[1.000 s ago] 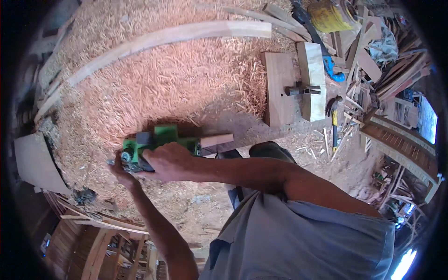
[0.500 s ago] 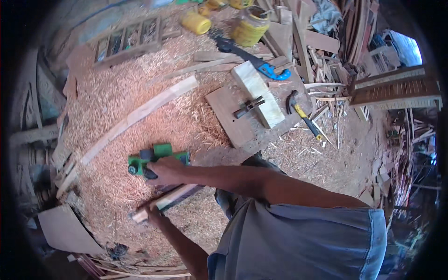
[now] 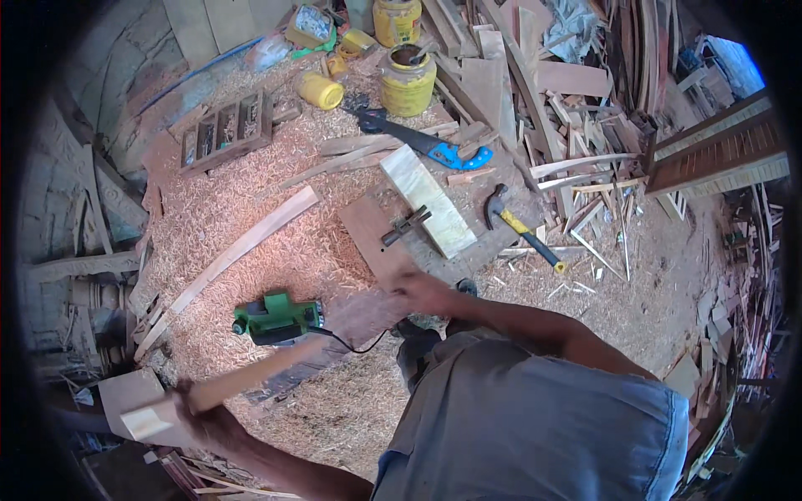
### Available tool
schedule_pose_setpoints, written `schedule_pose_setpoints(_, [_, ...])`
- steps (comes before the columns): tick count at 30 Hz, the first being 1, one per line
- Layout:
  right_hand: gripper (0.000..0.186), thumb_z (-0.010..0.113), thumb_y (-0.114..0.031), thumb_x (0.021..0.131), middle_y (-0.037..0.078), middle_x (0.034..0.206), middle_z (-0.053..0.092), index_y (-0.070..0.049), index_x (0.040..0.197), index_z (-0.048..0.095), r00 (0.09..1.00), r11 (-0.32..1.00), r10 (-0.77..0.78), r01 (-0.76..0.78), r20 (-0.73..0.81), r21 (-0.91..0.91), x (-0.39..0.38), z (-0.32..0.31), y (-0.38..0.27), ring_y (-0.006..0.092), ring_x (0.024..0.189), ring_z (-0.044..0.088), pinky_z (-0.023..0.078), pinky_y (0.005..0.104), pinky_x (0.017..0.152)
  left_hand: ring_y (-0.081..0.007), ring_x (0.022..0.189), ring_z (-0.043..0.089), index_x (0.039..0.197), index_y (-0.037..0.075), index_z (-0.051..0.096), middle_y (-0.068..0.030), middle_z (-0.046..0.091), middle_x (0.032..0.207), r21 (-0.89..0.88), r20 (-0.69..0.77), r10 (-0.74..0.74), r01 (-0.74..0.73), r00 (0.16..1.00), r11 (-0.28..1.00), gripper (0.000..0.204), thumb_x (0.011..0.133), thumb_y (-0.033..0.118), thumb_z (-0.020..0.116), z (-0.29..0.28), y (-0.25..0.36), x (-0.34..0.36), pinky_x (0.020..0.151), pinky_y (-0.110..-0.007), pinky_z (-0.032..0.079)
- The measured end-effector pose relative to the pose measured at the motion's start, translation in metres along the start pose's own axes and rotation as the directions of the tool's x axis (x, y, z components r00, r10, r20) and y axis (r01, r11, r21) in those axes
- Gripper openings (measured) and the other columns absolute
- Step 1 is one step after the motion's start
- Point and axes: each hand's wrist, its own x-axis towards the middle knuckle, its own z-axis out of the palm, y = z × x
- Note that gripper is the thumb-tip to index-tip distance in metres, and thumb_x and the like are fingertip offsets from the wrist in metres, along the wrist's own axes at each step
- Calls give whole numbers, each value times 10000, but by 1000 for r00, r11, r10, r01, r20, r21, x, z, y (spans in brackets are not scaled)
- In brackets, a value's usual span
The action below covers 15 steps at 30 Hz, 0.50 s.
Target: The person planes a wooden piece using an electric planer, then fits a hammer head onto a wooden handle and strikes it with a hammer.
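A length of pale wood [image 3: 263, 367] is held up at a slant in front of me. My left hand [image 3: 200, 409] is closed round it near its lower left end. At the other end, smeared by motion, my right hand [image 3: 420, 292] grips the wood; its fingers are hard to make out. A green electric planer [image 3: 276, 316] with a black cord rests on the shavings just beyond the wood, touched by neither hand.
A curved wooden strip [image 3: 238, 250] lies on the shavings. Beyond my right hand are a flat board [image 3: 368, 238], a pale block [image 3: 430, 200], a marking gauge [image 3: 406, 225], a claw hammer [image 3: 525, 230] and a blue-handled saw [image 3: 418, 140]. Yellow tubs [image 3: 408, 83] and a divided wooden tray [image 3: 225, 134] stand farther off.
My right hand has let go of the planer, which now lies on the shavings, and has moved right to the wood's end. The wood has been lifted, my left hand moving left and nearer.
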Motion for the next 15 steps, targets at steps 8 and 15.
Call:
schedule_pose_setpoints(8, [251, 666, -221, 894, 207, 1021, 662, -48, 1075, 671, 679, 873, 341, -485, -651, -49, -161, -120, 80, 403, 967, 631, 509, 475, 841, -152, 709, 567, 979, 61, 597, -46, 599, 795, -162, 232, -85, 124, 969, 979, 340, 840, 313, 778, 218, -85, -41, 739, -353, 516])
schedule_pose_setpoints(15, [391, 688, -287, 869, 272, 1137, 583, -60, 1179, 620, 566, 732, 482, -679, -669, -48, -185, -128, 126, 451, 1079, 564, 470, 511, 914, -193, 895, 610, 1157, -18, 567, -101, 627, 915, -140, 477, -123, 213, 871, 967, 393, 900, 249, 698, 311, -121, -76, 855, -377, 504])
